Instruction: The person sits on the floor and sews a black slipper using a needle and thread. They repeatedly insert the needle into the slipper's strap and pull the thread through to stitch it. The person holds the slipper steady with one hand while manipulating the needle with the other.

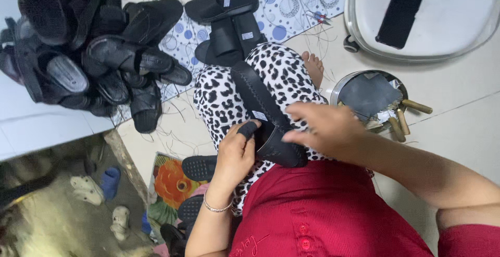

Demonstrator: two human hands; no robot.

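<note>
Pale floor tiles (463, 116) lie under us, with loose threads scattered on them. We sit with one leg in black-and-white spotted trousers (281, 74) stretched out, and a long black leather sandal (263, 113) lies along that leg on our lap. Our left hand (235, 155) is closed around the near end of the sandal, and a black cap covers its thumb tip. Our right hand (320, 126) rests on top of the sandal's strap with the fingers bent over it; the hand hides that part, so we cannot see if it pinches anything small. A thin silver bracelet (216, 207) sits on the left wrist. Our red ribbed top (333, 215) fills the bottom and hides the rest of the lap.

To the left we see a big pile of black sandals (88, 53), cut off by the top edge. More black sandals (224, 7) lie on a white mat with blue circles (276, 7). To the right is a round metal tin (341, 87) with a grey sheet and wooden-handled tools (403, 119) in it. A black flat phone (401, 12) lies on a white round stool (458, 33), which is cut off at the edge. The lower left corner is blurry, and we can only make out small blue and white slippers (99, 186) there
</note>
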